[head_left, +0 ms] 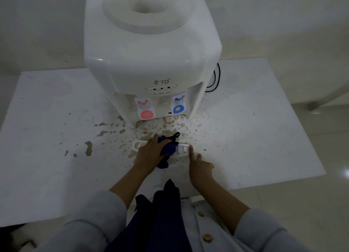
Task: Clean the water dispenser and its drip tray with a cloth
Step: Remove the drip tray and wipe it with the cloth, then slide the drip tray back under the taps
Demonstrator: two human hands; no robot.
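Both hands are on the tray (184,151), which lies on the table (264,138) just in front of the dispenser (151,53), pulled out of its slot. The left hand (151,153) holds a bunched blue cloth (169,148) and presses it down onto the middle of the tray. The right hand (200,166) holds nothing: its fingers are mostly straight and one fingertip touches the tray's right end, seemingly to brace it.

The step in hand looks like the wiping of the tray, so the task is partway at most. Only the tray's right end and its left rim show; the rest is under the hand and cloth, so how clean it is cannot be told.

Brown spatter (88,148) covers the table around the tray and reaches the foot of the dispenser, below the red tap (145,108) and the blue tap (178,103).

Next, the cloth probably needs to sweep along the whole tray while the right hand keeps it from sliding. After that the dispenser's recess and front would need wiping, and the tray would go back into its slot.
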